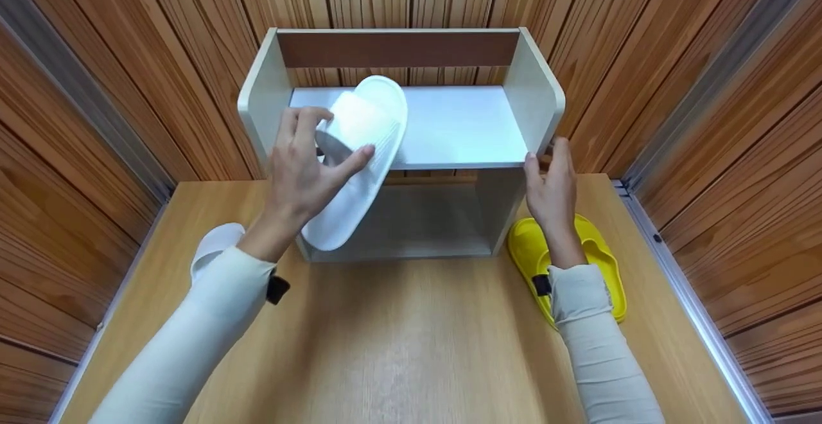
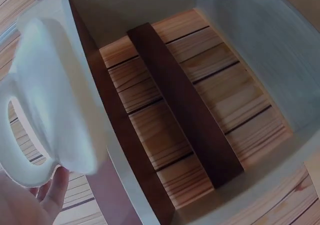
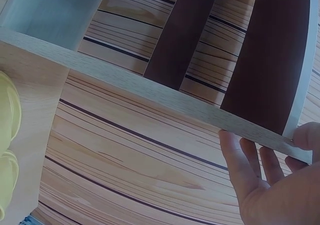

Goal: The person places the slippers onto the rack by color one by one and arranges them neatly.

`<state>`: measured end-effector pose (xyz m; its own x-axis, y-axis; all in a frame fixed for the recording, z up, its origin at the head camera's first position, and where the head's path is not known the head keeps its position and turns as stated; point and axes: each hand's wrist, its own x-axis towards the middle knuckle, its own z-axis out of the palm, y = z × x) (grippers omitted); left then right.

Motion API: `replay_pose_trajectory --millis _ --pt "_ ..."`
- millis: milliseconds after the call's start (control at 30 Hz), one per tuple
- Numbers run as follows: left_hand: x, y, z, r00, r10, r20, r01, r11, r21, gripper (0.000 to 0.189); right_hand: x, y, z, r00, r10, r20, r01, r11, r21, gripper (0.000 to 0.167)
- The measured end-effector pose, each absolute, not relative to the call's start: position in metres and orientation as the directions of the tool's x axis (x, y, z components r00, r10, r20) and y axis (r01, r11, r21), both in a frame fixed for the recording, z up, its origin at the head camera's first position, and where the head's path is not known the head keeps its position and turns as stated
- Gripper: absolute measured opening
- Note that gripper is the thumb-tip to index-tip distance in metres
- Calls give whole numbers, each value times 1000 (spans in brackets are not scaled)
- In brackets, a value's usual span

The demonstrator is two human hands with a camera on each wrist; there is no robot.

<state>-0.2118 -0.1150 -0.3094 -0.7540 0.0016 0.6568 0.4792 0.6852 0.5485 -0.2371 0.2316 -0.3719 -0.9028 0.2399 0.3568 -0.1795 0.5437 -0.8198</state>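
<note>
My left hand (image 1: 298, 160) holds a white slipper (image 1: 359, 122) by its strap, thumb on the near side and fingers at the far side. The slipper is tilted, toe up, and overlaps the left part of the upper shelf (image 1: 462, 128) of a small pale rack. In the left wrist view the slipper (image 2: 60, 95) hangs beside the rack's front edge. My right hand (image 1: 553, 199) grips the front edge of the rack's right side panel (image 3: 150, 97), thumb on the inner side and fingers on the outer face.
Another white slipper (image 1: 215, 247) lies left of the rack, partly behind my left forearm. Yellow slippers (image 1: 530, 257) lie right of it under my right wrist. The rack stands on a wooden tabletop (image 1: 411, 347), with wood-plank walls (image 1: 96, 90) at the back and sides.
</note>
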Motion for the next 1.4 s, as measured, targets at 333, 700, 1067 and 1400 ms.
replay_pose_trajectory --millis 333,700,1067,1400 --pt "-244 -92 -289 -871 -53 489 331 672 662 71 -236 233 -371 -908 239 345 -166 550 -819 43" --pt "-267 -52 -281 -921 -36 388 239 735 635 69 -236 226 -371 -906 235 352 -182 534 -826 43" --pt "-291 -31 -279 -960 -158 230 28 766 643 71 -234 220 -371 -908 238 344 -166 550 -819 43" --pt "-303 -2 -285 -952 -223 210 -16 721 693 77 -232 221 -372 -907 256 334 -149 546 -824 46"
